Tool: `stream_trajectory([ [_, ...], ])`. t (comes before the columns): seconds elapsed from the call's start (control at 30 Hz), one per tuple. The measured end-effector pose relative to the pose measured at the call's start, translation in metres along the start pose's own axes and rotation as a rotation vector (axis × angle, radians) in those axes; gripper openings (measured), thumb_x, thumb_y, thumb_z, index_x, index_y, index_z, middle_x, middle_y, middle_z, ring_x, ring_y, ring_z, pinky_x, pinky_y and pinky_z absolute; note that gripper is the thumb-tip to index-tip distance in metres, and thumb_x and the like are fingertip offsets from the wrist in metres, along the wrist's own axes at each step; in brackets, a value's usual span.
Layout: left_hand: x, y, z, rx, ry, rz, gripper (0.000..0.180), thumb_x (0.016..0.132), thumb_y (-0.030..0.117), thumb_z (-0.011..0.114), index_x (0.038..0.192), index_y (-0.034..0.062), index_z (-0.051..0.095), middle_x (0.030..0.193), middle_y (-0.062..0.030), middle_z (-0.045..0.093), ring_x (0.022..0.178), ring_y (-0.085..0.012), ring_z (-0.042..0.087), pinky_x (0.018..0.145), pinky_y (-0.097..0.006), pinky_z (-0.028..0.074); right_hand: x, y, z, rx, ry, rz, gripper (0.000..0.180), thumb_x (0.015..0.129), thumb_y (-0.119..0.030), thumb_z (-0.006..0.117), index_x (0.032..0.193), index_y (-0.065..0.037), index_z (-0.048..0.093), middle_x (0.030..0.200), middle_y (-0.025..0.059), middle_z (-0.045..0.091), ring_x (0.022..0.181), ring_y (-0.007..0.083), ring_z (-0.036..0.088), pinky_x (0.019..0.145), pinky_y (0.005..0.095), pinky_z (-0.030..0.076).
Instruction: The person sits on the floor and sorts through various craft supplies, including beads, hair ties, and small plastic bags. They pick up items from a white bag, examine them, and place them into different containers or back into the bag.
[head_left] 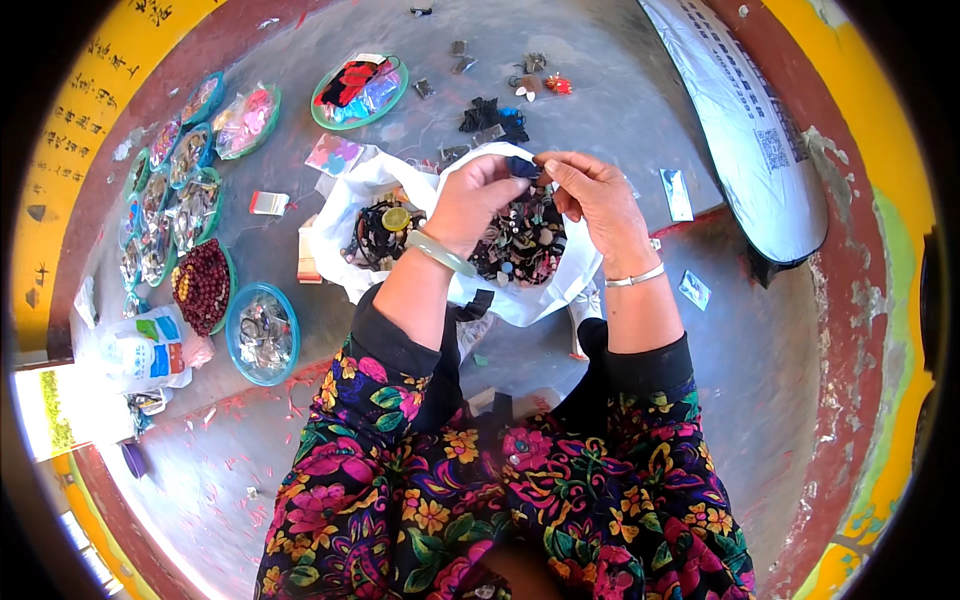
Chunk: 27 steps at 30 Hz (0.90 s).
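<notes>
My left hand [472,208], with a pale bangle at its wrist, pinches a small dark fabric piece [522,168]; its exact kind is too small to make out. My right hand [602,205], wearing a silver bracelet, has thumb and forefinger closed at the right edge of the same piece. Both are raised over an open white bag [545,305] between my knees. Inside it lies a heap of dark hair ties and beaded trinkets [520,245]. A second white bag [330,235] on the left holds more dark ties and a round yellow piece [396,218].
Beyond the bags lie black bands [492,118] and small trinkets [558,86]. A green tray [404,92] of packets stands at the far left-centre. Several baskets of accessories cluster left, with a blue basket [294,335] nearest. A long silvery panel [745,130] lies at the right.
</notes>
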<state>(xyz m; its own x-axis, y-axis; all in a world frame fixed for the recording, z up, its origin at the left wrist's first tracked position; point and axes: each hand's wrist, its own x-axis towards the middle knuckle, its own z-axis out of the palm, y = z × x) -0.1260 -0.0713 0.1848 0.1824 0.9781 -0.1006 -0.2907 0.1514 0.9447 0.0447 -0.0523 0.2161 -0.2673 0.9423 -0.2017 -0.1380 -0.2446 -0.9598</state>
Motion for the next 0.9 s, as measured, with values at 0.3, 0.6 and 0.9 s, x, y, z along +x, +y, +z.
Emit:
stream_trajectory([
  [0.3, -0.001, 0.012, -0.015, -0.421, -0.134, -0.064, 0.025, 0.072, 0.013, 0.057, 0.093, -0.0002, 0.056, 0.087, -0.0108, 0.059, 0.077, -0.0174, 0.057, 0.066, -0.026, 0.045, 0.011, 0.022, -0.005, -0.529, -0.14, -0.209, 0.031, 0.072, -0.007, 0.058, 0.102, 0.003, 0.061, 0.089, 0.0114, 0.065, 0.074, 0.0167, 0.061, 0.071, 0.0276, 0.047],
  [0.6, 0.0, 0.01, -0.027, -0.472, 0.007, -0.054, 0.024, 0.072, 0.012, 0.057, 0.093, -0.0008, 0.056, 0.085, -0.0123, 0.06, 0.079, -0.0201, 0.057, 0.067, -0.028, 0.045, 0.017, 0.022, -0.007, -0.511, -0.034, 0.002, 0.018, 0.074, -0.016, 0.064, 0.085, -0.002, 0.067, 0.065, 0.0045, 0.061, 0.063, 0.0105, 0.054, 0.059, 0.0248, 0.043],
  [0.9, 0.002, 0.016, -0.021, -0.435, -0.016, -0.133, 0.02, 0.077, 0.006, 0.055, 0.095, -0.0021, 0.056, 0.094, -0.0177, 0.062, 0.089, -0.0258, 0.062, 0.071, -0.03, 0.052, 0.011, 0.004, -0.01, -0.017, -0.037, -0.022, 0.013, 0.079, -0.011, 0.062, 0.085, -0.001, 0.065, 0.071, 0.0005, 0.06, 0.062, 0.0078, 0.051, 0.059, 0.0219, 0.039],
])
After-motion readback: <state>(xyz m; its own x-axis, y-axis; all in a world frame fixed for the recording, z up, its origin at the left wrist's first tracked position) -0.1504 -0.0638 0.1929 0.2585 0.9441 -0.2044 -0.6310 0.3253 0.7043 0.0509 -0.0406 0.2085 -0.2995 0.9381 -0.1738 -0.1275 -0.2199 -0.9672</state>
